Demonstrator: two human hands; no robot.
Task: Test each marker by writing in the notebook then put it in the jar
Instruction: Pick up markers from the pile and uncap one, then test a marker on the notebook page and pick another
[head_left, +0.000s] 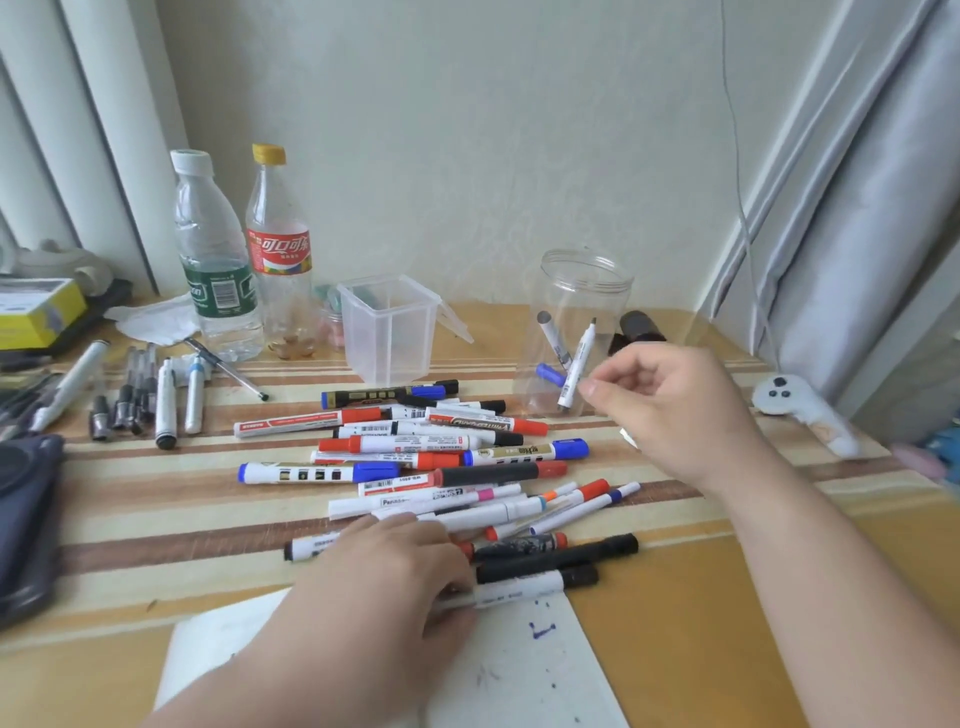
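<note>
Right hand hovers beside the jar, fingers loosely curled, empty; left hand lies palm-down over markers, grip unclear.

The jar is open at the top. A plastic tub stands left of it, the marker pile crowds in front, and bare table lies to the near right.

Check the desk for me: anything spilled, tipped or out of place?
Nothing spilled or tipped. The jar stands upright with a few markers leaning inside. The other markers lie in a loose heap on the table, one along the notebook top edge. The blue scribbles on the page look like ordinary test marks.
</note>
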